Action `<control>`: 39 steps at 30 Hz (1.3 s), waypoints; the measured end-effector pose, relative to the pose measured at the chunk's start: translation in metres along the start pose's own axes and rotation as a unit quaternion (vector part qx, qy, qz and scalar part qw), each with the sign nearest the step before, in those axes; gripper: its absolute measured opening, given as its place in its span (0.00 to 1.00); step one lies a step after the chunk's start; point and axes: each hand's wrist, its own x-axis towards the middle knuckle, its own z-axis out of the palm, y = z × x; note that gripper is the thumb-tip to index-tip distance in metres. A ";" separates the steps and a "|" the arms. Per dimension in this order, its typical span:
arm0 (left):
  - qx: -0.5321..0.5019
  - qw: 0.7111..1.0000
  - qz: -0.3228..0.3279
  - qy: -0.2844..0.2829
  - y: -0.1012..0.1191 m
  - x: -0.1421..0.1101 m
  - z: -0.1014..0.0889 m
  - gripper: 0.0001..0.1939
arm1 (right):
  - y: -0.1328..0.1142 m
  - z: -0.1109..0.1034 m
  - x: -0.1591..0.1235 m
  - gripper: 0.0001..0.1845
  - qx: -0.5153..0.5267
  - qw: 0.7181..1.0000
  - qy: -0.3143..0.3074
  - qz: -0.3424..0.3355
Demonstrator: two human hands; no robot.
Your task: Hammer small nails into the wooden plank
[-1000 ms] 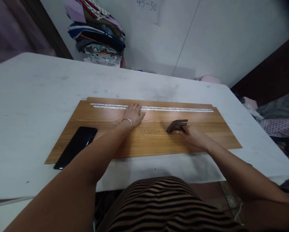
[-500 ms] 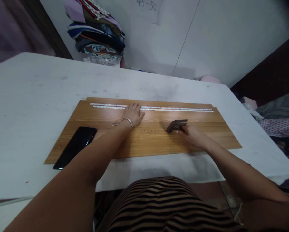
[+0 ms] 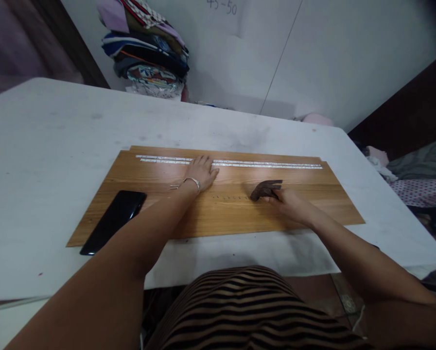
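Note:
My left hand (image 3: pixel 202 173) lies flat on a wooden board (image 3: pixel 294 214), its spread fingers over two thin white strips (image 3: pixel 269 165) with marks along them. In my right hand (image 3: pixel 288 205) is a dark claw hammer (image 3: pixel 266 188), gripped close below its head. The hammer's face is down at the board, at the right end of a row of small nails (image 3: pixel 229 198) standing in the wood. Two loose nails (image 3: pixel 174 186) lie just left of my left wrist. My right fingers hide most of the hammer's handle.
A black phone (image 3: pixel 113 221) rests on the board's left end, partly behind my left forearm. The board lies on a white table (image 3: pixel 57 160). Folded fabrics (image 3: pixel 148 53) are stacked at the back, against a white wall (image 3: pixel 312 63).
Almost nothing differs. Both hands and the hammer keep their places, with only a very slight shift of the view.

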 end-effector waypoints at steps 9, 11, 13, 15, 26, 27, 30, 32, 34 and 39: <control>0.004 1.000 0.001 -0.002 0.000 0.000 0.000 0.29 | 0.002 -0.003 0.001 0.13 0.000 1.000 -0.001 -0.018; 0.005 1.000 0.002 0.002 0.000 0.000 0.001 0.28 | 0.003 -0.002 0.002 0.12 0.003 1.000 0.001 -0.026; 0.010 1.000 0.003 0.005 -0.001 0.001 0.002 0.28 | 0.004 -0.002 0.004 0.12 0.007 0.999 0.000 -0.032; 0.015 1.000 0.005 0.006 -0.001 0.001 0.002 0.28 | 0.004 -0.001 0.004 0.11 0.010 0.999 -0.003 -0.033; 0.016 1.000 0.011 0.016 -0.004 0.002 0.007 0.28 | 0.003 -0.001 0.002 0.13 0.002 1.000 0.007 -0.026; 0.015 1.000 0.011 0.017 -0.004 0.002 0.007 0.28 | 0.003 0.000 0.002 0.13 0.003 1.000 0.008 -0.027; 0.013 1.000 0.010 0.013 -0.003 0.002 0.005 0.28 | 0.004 0.001 0.002 0.14 0.011 0.999 0.009 -0.031; 0.011 1.000 0.009 0.007 -0.002 0.002 0.003 0.28 | 0.004 0.002 0.002 0.14 0.016 0.999 0.008 -0.031; 0.008 1.000 0.008 0.004 -0.002 0.001 0.002 0.28 | 0.005 0.001 0.002 0.13 0.016 1.000 0.005 -0.026; 0.003 1.000 0.006 0.002 -0.001 0.001 0.000 0.28 | 0.006 -0.001 0.002 0.13 0.011 0.999 0.010 -0.031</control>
